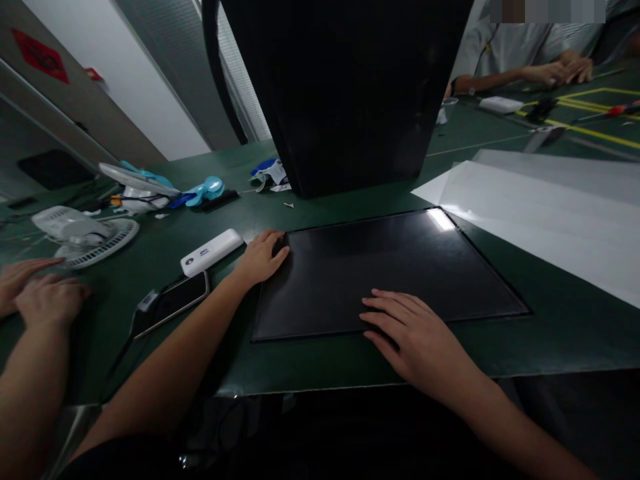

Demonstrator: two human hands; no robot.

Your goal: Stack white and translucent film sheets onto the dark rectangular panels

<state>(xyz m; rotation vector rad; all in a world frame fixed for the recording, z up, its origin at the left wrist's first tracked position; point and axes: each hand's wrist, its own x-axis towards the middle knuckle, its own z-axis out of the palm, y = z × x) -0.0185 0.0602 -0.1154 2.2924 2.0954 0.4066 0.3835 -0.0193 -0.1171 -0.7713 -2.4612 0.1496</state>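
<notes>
A flat dark panel (340, 273) with a thin black border, like a display screen, lies on the green tabletop in front of me. A bright light reflects near its far right corner. At the panel's far left corner rests my left hand (263, 257), fingers and thumb spread around the edge. My right hand (407, 333) is at the near edge, fingers stretched out over the dark surface; whether they press on it or hover just above, I cannot tell. Neither hand has anything in its grasp.
A tall black board (355, 93) stands behind the panel. White sheets (545, 213) lie at right. A phone (173, 303), a white power bank (213, 252) and a small fan (95, 237) lie left. Another person's hands (45, 293) rest at far left; a co-worker's hands (560, 70) are at far right.
</notes>
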